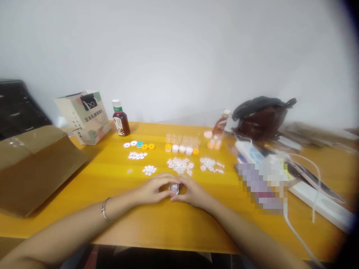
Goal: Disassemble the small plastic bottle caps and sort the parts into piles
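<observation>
Both hands meet over the yellow table (134, 224), near its middle. Between their fingertips is a small clear cup-like piece (174, 188) with whitish contents. My left hand (157, 188) holds it from the left, thumb and fingers curved around it, a metal bangle on the wrist. From the right, my right hand (192, 190) grips the same piece. Just beyond lie a pile of small white pieces (180, 165), another white pile (210, 165) and a cluster of white discs (149, 170). Behind them stands a row of white and orange round pieces (182, 149).
Clear cups (179, 139), coloured rings (139, 144) and a dark red bottle (121, 119) stand farther back. An open cardboard box (39, 168) and paper bag (89, 117) are left. A black bag (260, 116) and power strip (322, 205) with cables are right.
</observation>
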Motion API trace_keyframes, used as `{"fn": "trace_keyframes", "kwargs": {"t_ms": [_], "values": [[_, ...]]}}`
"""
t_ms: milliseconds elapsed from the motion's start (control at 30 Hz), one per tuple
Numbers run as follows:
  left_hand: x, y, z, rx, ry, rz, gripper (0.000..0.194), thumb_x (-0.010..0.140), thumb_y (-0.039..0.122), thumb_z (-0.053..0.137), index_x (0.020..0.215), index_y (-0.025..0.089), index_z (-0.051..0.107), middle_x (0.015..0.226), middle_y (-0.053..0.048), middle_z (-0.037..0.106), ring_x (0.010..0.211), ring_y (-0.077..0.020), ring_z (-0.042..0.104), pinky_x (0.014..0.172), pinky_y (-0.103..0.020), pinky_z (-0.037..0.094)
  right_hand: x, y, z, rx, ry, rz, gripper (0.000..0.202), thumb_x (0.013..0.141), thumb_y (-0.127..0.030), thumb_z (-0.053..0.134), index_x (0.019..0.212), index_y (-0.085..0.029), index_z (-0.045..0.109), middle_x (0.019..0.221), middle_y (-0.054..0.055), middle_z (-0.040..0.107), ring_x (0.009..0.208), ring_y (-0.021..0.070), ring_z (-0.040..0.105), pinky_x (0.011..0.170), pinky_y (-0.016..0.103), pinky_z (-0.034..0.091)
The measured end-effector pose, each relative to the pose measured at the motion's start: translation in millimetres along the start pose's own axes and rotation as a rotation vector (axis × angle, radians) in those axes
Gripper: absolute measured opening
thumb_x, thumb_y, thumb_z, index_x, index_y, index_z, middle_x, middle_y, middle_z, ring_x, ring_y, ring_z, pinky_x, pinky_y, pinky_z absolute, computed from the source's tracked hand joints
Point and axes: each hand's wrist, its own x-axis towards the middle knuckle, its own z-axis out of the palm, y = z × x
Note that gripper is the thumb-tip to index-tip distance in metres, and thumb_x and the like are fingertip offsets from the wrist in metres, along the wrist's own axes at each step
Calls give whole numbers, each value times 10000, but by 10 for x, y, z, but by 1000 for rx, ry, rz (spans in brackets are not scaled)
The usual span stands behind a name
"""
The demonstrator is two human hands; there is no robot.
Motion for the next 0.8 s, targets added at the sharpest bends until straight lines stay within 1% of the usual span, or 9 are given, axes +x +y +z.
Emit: {"fn": "trace_keyframes", "kwargs": {"t_ms": [100, 200, 267, 367, 467, 567, 633, 733, 800], "values": [[21, 31, 28, 36, 73, -30, 370, 757, 314, 641, 1095, 208, 533, 1044, -79, 557, 971, -208, 522, 860, -349, 436, 9, 1, 17, -13, 28, -10, 350, 614, -413, 741, 858, -195, 616, 782, 19, 588, 720, 173, 534, 640, 286, 437], [20, 60, 20, 5, 6, 23, 450, 791, 257, 595, 1215, 224, 448, 1154, -90, 512, 1066, -213, 478, 934, -359, 397, 11, 4, 28, -4, 41, -16, 320, 649, -390, 716, 870, -184, 610, 794, 26, 591, 719, 171, 536, 639, 287, 436], [9, 62, 6, -6, -43, 35, 430, 828, 213, 534, 1245, 228, 431, 1172, -92, 506, 1084, -206, 473, 953, -357, 386, 9, 4, 31, -13, 37, -8, 318, 645, -410, 716, 836, -180, 606, 780, 23, 588, 712, 171, 532, 631, 287, 434], [-6, 53, -19, 34, -20, -24, 407, 819, 270, 562, 1213, 233, 468, 1114, -90, 522, 1035, -214, 493, 915, -370, 412, 6, -3, 32, -12, 35, 6, 354, 613, -427, 735, 842, -190, 607, 765, 12, 588, 705, 169, 529, 628, 285, 433], [-6, 60, -44, 21, -25, 7, 538, 791, 297, 601, 1280, 234, 386, 1198, -109, 472, 1105, -240, 448, 948, -400, 391, 5, -10, 30, 30, 41, 8, 371, 635, -391, 728, 915, -185, 599, 803, 19, 600, 713, 163, 539, 643, 283, 437], [0, 59, -53, -13, -119, 56, 443, 865, 229, 482, 1295, 245, 380, 1242, -107, 455, 1140, -221, 435, 981, -394, 369, 8, -12, 29, 27, 27, 4, 372, 621, -419, 734, 871, -179, 598, 806, 21, 600, 729, 168, 540, 649, 283, 435], [3, 44, -49, 11, -98, 13, 409, 851, 272, 519, 1251, 248, 437, 1175, -100, 490, 1079, -217, 472, 943, -385, 399, 11, -14, 30, 0, 23, 18, 371, 593, -435, 748, 813, -177, 598, 772, 15, 592, 716, 170, 534, 638, 283, 429], [5, 26, -50, 29, -40, -24, 653, 701, 370, 694, 1269, 231, 403, 1174, -109, 466, 1085, -244, 449, 938, -395, 400, 10, -19, 32, 5, 20, 37, 371, 594, -403, 754, 841, -173, 599, 771, 14, 595, 695, 163, 533, 625, 279, 426], [3, 26, -55, -4, -91, 7, 630, 747, 334, 652, 1297, 224, 365, 1227, -114, 444, 1132, -237, 424, 975, -385, 372, 7, -20, 33, 9, 25, 27, 355, 611, -399, 742, 848, -175, 598, 776, 15, 597, 698, 161, 536, 625, 277, 425]]}}
